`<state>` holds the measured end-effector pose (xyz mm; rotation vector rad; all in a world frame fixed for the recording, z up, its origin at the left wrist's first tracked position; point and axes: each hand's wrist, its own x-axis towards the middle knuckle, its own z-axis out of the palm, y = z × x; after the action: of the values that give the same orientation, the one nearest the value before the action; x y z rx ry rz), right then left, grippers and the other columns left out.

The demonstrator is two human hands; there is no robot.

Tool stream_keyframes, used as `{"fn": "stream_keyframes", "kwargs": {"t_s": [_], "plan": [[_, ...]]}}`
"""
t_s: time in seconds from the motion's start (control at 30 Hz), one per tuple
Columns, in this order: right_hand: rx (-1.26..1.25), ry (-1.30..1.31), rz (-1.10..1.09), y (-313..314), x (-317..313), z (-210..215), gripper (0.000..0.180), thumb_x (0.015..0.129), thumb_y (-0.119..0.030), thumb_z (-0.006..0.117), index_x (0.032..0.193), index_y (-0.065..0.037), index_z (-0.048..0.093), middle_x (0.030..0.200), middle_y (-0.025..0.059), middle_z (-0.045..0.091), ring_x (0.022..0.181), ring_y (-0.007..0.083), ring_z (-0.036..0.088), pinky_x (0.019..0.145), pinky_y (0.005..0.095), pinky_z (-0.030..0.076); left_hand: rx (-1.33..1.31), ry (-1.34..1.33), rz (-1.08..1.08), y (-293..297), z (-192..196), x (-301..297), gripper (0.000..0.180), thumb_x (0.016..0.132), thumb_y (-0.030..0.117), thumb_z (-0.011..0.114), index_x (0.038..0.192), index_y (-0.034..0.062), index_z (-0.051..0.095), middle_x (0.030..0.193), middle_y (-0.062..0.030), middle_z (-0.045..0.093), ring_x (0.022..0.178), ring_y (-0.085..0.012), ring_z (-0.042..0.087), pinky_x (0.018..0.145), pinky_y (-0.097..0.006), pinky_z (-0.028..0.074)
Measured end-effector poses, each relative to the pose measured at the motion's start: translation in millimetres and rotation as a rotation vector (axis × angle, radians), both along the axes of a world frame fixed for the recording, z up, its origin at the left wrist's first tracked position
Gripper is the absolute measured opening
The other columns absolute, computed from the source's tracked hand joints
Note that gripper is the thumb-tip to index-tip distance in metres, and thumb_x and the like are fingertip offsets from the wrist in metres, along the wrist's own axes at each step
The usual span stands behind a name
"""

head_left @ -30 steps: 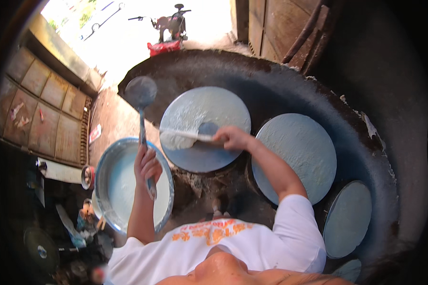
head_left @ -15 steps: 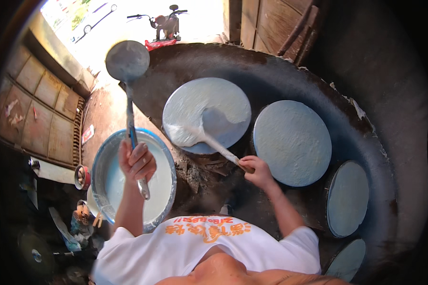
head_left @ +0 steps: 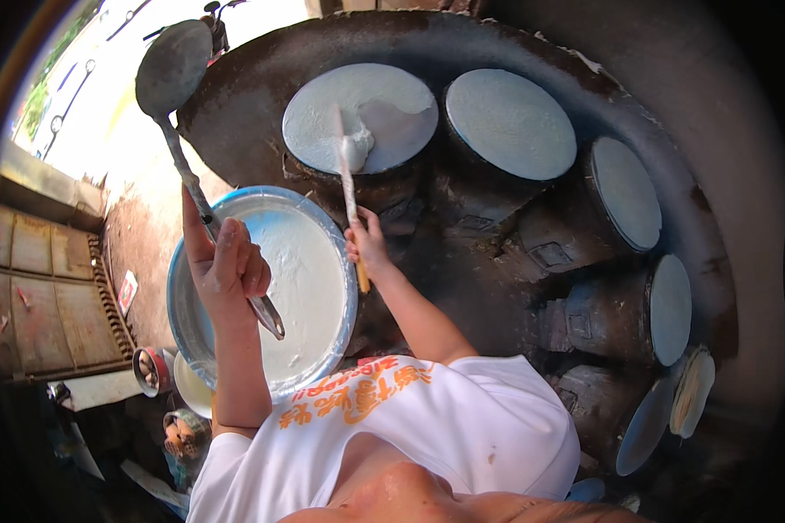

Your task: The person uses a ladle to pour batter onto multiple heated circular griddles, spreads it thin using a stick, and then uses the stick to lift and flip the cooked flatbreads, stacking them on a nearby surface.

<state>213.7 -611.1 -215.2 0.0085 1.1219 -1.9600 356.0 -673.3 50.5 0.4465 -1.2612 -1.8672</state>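
Observation:
Raised over the batter basin, my left hand [head_left: 225,261] grips the handle of a long metal ladle [head_left: 176,70], its bowl up at the far left. My right hand [head_left: 368,244] is closed around a batter spreader [head_left: 349,187] with a wooden handle. The spreader's far end sits in a thick lump of pale batter [head_left: 323,96] on a round griddle [head_left: 401,131]. Batter coats much of that griddle, while a smooth grey patch shows at its right. Below my left hand, a large blue-rimmed basin [head_left: 176,305] holds white batter.
More round griddles curve to the right: one coated pale [head_left: 510,122], others [head_left: 628,193] beyond it on dark stoves. A pale flat round stack [head_left: 693,392] lies at the lower right. A red tin [head_left: 153,370] and a container of eggs [head_left: 186,433] stand at lower left.
The view has shifted, bringing in more griddles at the right. The spreader has swung from slanting to nearly straight away from me. The bare patch now lies at the griddle's right. Both hands keep their tools.

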Motion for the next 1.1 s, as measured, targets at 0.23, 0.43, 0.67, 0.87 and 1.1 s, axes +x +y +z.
{"fn": "stream_keyframes", "kwargs": {"t_s": [0.23, 0.43, 0.67, 0.87, 1.1], "plan": [[0.055, -0.029, -0.226, 15.8, -63.9, 36.7, 0.024, 0.097, -0.023, 0.045, 0.121, -0.021, 0.042, 0.074, 0.0027, 0.048, 0.044, 0.0075, 0.036, 0.036, 0.0226, 0.031, -0.092, -0.053, -0.035, 6.6, -0.4, 3.7, 0.06, 0.096, 0.007, 0.045, 0.148, 0.0184, 0.018, 0.054, 0.0057, 0.026, 0.037, -0.0012, 0.024, 0.031, -0.018, 0.021], [0.288, 0.188, 0.226, 49.6, -12.1, 34.1, 0.036, 0.096, -0.019, 0.048, 0.132, -0.019, 0.045, 0.066, 0.0055, 0.055, 0.038, 0.007, 0.037, 0.033, 0.0224, 0.033, -0.142, -0.124, -0.009, 6.2, -13.2, 8.9, 0.06, 0.096, 0.007, 0.045, 0.148, 0.0175, 0.017, 0.054, 0.0055, 0.027, 0.037, -0.0012, 0.023, 0.032, -0.018, 0.023], [0.377, 0.237, 0.061, 83.9, -161.5, 40.0, 0.036, 0.096, -0.023, 0.048, 0.132, -0.021, 0.048, 0.074, 0.0039, 0.052, 0.045, 0.0066, 0.039, 0.037, 0.0206, 0.034, -0.102, -0.156, -0.095, 24.6, -19.6, -47.9, 0.059, 0.096, 0.007, 0.045, 0.148, 0.0183, 0.019, 0.053, 0.0054, 0.027, 0.037, -0.002, 0.022, 0.032, -0.02, 0.021], [0.319, 0.516, 0.26, 54.2, -177.8, 40.2, 0.035, 0.096, -0.023, 0.047, 0.13, -0.013, 0.05, 0.066, 0.0046, 0.056, 0.038, 0.0062, 0.041, 0.034, 0.0227, 0.035, -0.109, -0.196, -0.096, 21.1, -28.5, -104.5, 0.059, 0.095, 0.006, 0.045, 0.148, 0.0163, 0.019, 0.053, 0.0052, 0.032, 0.036, -0.0023, 0.024, 0.032, -0.02, 0.023], [0.51, 0.622, 0.019, 110.1, -227.9, 38.0, 0.025, 0.094, -0.016, 0.047, 0.113, -0.011, 0.063, 0.058, 0.0034, 0.052, 0.041, 0.0105, 0.047, 0.039, 0.0278, 0.038, -0.111, -0.277, -0.167, 26.6, -39.1, -168.6, 0.059, 0.094, 0.005, 0.046, 0.147, 0.0135, 0.021, 0.052, 0.0041, 0.037, 0.036, -0.003, 0.029, 0.032, -0.021, 0.026]]}}
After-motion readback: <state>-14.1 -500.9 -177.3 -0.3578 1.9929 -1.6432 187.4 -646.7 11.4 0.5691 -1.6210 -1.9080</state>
